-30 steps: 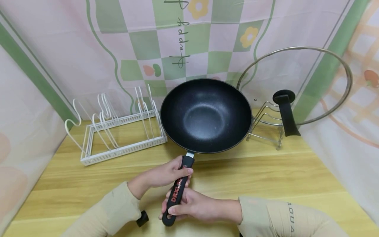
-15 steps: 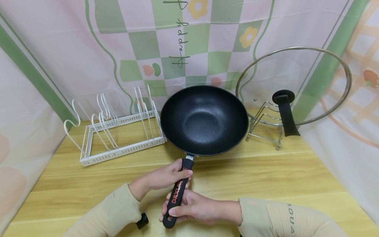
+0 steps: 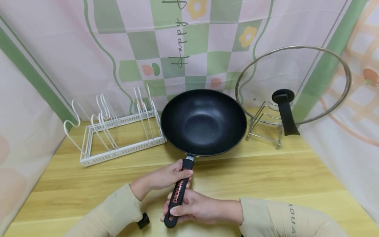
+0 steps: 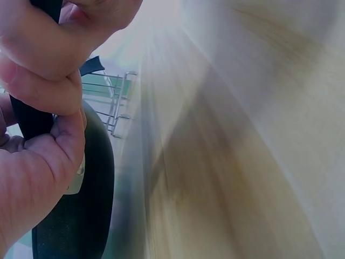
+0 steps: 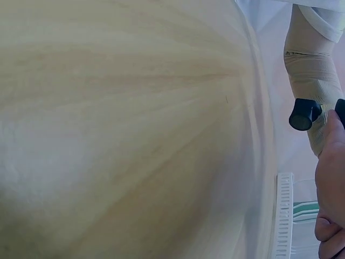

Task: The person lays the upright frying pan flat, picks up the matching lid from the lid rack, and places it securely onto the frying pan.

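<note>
A black wok (image 3: 204, 121) is held over the table, its dark inside facing me and its far edge raised. My left hand (image 3: 168, 175) grips the upper part of its black handle (image 3: 179, 191), close to the metal neck, with the thumb across the top. Lower down, my right hand (image 3: 196, 206) holds the handle's end, thumb pressed near the hanging hole. Red lettering runs along the handle. In the left wrist view the wok (image 4: 75, 229) appears edge-on past the curled fingers. The undersides of both grips are partly hidden in the head view.
On the left stands a white rack (image 3: 124, 151) with wire dividers. At the right, a glass lid (image 3: 299, 69) with a black knob handle (image 3: 286, 113) leans upright in a small metal wire rack (image 3: 265, 136). Patterned cloth (image 3: 165, 39) hangs behind the wooden table (image 3: 266, 177).
The wok's far rim has come down and its right edge has drawn slightly left. Both hands keep their hold on the handle, almost in place. The racks and lid stay put.
</note>
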Demonstrator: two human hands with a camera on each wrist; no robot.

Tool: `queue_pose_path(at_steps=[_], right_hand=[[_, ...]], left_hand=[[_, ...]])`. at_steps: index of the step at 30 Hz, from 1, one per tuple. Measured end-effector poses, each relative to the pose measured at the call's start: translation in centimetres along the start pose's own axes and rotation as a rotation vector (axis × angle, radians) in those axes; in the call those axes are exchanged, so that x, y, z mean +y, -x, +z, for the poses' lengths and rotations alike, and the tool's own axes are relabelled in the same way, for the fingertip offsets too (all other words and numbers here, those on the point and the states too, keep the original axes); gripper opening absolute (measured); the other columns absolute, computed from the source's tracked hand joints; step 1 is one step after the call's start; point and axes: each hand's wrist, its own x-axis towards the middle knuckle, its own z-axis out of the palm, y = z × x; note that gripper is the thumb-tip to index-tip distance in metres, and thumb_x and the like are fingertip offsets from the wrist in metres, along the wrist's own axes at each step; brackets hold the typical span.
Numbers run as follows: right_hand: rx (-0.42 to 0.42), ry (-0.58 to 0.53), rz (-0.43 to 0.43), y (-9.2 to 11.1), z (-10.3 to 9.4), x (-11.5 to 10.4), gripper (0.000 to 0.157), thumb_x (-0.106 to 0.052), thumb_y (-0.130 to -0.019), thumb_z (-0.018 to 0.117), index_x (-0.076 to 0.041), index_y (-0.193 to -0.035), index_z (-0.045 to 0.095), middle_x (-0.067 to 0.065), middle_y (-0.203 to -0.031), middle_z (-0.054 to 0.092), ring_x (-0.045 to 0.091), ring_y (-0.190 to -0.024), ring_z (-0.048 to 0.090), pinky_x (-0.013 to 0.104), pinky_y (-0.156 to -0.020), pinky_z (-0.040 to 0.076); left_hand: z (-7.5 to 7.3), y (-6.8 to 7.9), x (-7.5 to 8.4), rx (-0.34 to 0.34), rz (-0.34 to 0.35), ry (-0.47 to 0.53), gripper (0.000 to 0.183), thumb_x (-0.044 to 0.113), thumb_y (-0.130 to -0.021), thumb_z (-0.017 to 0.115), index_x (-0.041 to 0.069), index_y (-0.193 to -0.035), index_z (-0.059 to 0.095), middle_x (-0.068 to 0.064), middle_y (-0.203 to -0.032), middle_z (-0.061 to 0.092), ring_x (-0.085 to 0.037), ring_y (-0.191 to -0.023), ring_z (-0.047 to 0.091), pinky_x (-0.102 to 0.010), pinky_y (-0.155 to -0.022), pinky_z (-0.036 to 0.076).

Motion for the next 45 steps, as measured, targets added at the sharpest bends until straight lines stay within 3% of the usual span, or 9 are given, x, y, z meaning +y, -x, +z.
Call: queue_pose_path(at_steps=[24, 31, 45], right_hand=[[-0.006, -0.013, 0.023, 0.4, -0.7, 0.0, 0.016, -0.008, -0.106, 0.054, -0.004, -0.119, 0.047, 0.003, -0.117, 0.063, 0.016, -0.115, 0.065, 0.039, -0.103, 0.050], [0.000, -0.038, 0.024, 0.5, -0.7, 0.1, 0.016, -0.008, -0.106, 0.054, -0.004, -0.120, 0.048, 0.003, -0.117, 0.063, 0.016, -0.115, 0.065, 0.038, -0.102, 0.050], [0.011, -0.051, 0.024, 0.4, -0.9, 0.2, 0.016, -0.008, -0.105, 0.055, -0.003, -0.120, 0.050, 0.004, -0.117, 0.064, 0.016, -0.114, 0.066, 0.036, -0.100, 0.051]], left_hand=[[0.5, -0.7, -0.2, 0.004, 0.005, 0.034, 0.016, 0.008, -0.109, 0.044, -0.006, -0.104, 0.048, -0.002, -0.082, 0.058, -0.012, -0.074, 0.056, -0.022, -0.072, 0.048], [0.6, -0.7, -0.3, 0.006, -0.002, 0.002, 0.017, 0.010, -0.109, 0.044, -0.004, -0.101, 0.050, -0.002, -0.081, 0.058, -0.012, -0.073, 0.056, -0.022, -0.072, 0.048], [0.5, -1.1, -0.9, 0.043, -0.032, 0.032, 0.013, 0.011, -0.109, 0.045, -0.002, -0.108, 0.047, -0.004, -0.086, 0.058, -0.013, -0.077, 0.057, -0.023, -0.074, 0.048]])
